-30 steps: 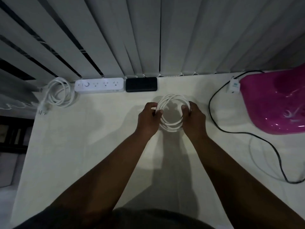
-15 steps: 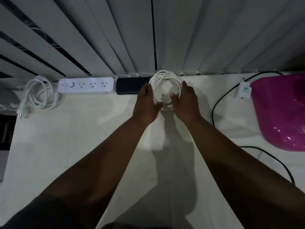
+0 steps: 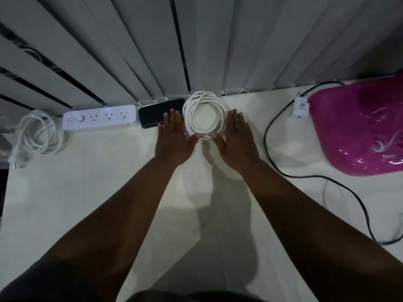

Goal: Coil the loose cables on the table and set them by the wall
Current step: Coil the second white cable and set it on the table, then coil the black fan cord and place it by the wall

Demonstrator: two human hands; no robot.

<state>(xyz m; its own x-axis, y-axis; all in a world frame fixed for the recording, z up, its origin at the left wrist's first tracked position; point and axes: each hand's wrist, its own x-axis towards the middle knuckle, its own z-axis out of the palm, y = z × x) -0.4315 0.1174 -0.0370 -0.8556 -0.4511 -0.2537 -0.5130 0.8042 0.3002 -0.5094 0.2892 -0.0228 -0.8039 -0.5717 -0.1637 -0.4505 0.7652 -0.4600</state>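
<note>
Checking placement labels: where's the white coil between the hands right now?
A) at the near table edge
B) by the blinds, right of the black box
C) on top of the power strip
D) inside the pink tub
B: the white coil lies flat on the table against the blinds, just right of the black box, with the left hand and right hand open on either side of it.
</note>
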